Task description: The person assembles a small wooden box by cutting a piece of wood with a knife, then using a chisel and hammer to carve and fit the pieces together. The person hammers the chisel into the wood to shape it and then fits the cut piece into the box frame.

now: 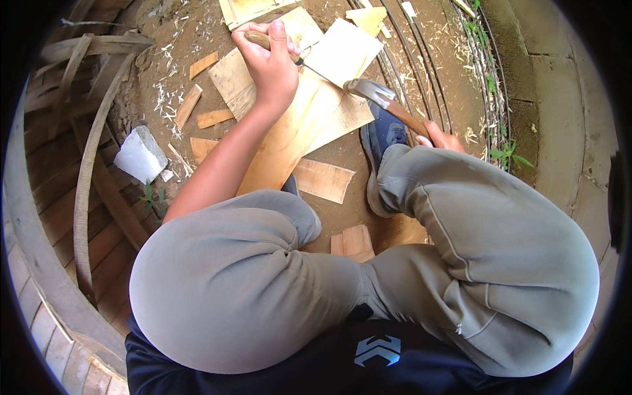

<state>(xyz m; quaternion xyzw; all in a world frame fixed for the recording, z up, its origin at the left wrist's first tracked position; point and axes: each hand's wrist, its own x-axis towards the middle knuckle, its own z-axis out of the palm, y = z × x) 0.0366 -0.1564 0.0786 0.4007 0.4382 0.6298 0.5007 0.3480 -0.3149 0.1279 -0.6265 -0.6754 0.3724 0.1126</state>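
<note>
My left hand (pixel 273 66) is closed around the wooden handle (pixel 257 39) of a tool with a thin metal shaft (pixel 321 75). Its shaft slants right and nearer over pale wooden boards (pixel 345 49); whether the tip touches wood I cannot tell. In my right hand (pixel 442 137), partly hidden by my right knee, is the brown handle of a claw hammer (pixel 411 118). The hammer's metal head (pixel 368 89) lies close to the tip of the shaft, above the boards' right edge. A longer board (pixel 280 148) runs from there toward my left foot.
Small wood offcuts (pixel 214 118) and shavings lie on the dirt around the boards. A pale stone block (pixel 141 155) sits at the left, beside a slatted wooden structure (pixel 85 151). Dark rods (pixel 418 49) stretch along the ground at the right, near a concrete strip (pixel 553 99). My right shoe (pixel 385 128) stands by the boards.
</note>
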